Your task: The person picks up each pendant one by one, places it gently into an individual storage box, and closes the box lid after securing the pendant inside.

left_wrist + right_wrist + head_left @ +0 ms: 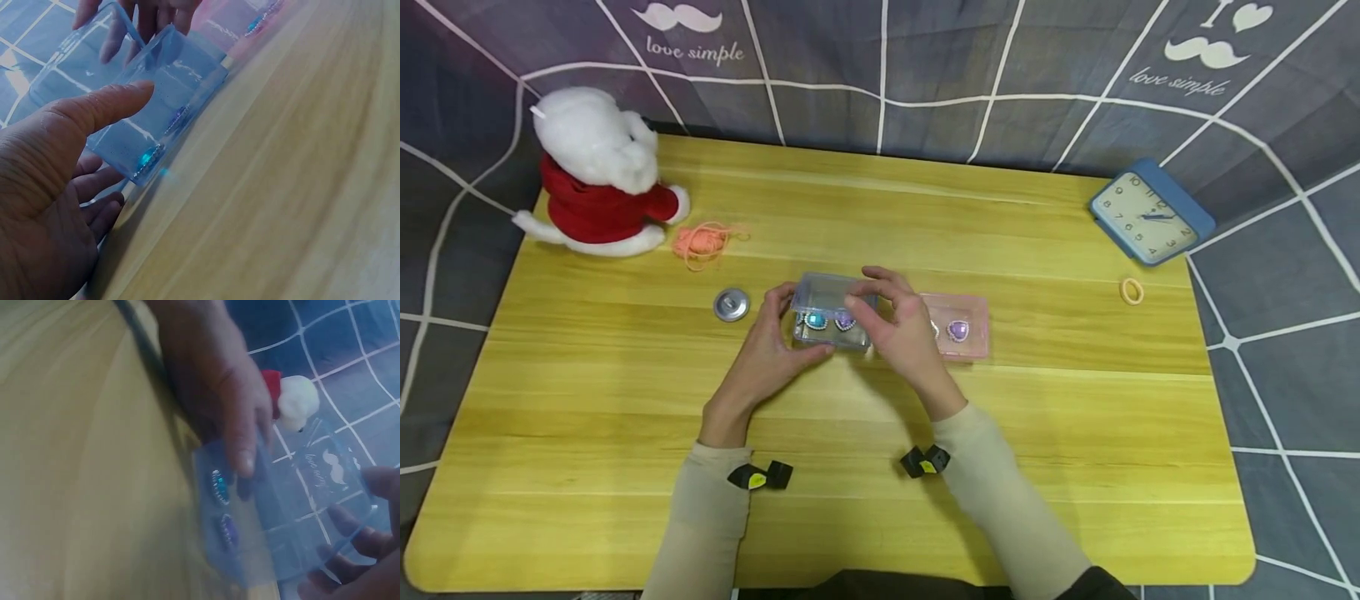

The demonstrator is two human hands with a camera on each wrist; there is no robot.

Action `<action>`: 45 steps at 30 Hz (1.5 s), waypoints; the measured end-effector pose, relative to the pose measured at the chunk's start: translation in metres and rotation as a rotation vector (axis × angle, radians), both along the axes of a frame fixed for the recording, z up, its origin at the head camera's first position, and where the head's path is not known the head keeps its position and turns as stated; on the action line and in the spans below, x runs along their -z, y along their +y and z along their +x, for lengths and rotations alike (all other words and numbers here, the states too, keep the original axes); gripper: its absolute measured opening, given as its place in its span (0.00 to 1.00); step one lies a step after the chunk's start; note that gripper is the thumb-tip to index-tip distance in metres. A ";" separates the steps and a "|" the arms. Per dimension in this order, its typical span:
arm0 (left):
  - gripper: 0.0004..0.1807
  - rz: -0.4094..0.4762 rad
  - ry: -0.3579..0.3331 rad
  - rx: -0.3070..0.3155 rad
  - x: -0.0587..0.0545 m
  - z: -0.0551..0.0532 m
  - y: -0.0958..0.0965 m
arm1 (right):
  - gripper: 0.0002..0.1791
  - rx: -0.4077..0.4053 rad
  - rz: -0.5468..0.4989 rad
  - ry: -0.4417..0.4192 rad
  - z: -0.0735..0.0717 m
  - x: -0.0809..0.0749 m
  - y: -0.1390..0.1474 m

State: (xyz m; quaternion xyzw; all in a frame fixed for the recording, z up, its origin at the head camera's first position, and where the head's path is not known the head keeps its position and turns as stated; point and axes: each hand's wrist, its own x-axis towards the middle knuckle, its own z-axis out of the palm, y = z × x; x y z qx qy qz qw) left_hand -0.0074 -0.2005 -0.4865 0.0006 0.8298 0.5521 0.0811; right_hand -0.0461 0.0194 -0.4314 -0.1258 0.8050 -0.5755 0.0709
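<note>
A clear bluish plastic box [808, 337] stands on the table with its hinged lid [823, 292] raised partway. Inside lie a teal gem [816, 320] and a purple gem [845, 321], both rimmed with small beads. My left hand [767, 350] grips the box's left end, thumb at the front and fingers behind. With thumb and fingers, my right hand [901, 325] holds the lid's right side; the left wrist view shows its fingers [112, 40] through the plastic. Just right is a pink box [973, 308] holding a purple heart-shaped gem [958, 331]; another piece there is partly hidden by my right hand.
A white plush toy [598, 171] in red sits at the back left, near orange yarn [702, 242] and a round silver-grey disc [732, 305]. At the right are a blue clock [1152, 212] and a pale ring [1131, 291]. Grid-patterned cloth [940, 62] hangs behind the wooden table [820, 533].
</note>
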 end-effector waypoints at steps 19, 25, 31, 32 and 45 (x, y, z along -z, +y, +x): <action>0.54 0.017 0.039 0.014 0.002 0.000 -0.001 | 0.26 -0.083 0.299 0.105 0.013 0.011 -0.014; 0.53 0.029 0.048 0.016 0.002 -0.001 -0.001 | 0.27 -0.076 0.307 0.113 0.013 0.016 -0.015; 0.53 0.024 0.048 0.016 0.002 -0.002 -0.001 | 0.27 -0.064 0.284 0.110 0.015 0.020 -0.015; 0.53 0.022 0.048 0.015 0.001 -0.002 -0.001 | 0.27 -0.062 0.277 0.112 0.015 0.021 -0.015; 0.52 0.035 0.044 0.008 0.002 -0.002 0.000 | 0.29 -0.059 0.230 0.203 0.016 0.034 -0.014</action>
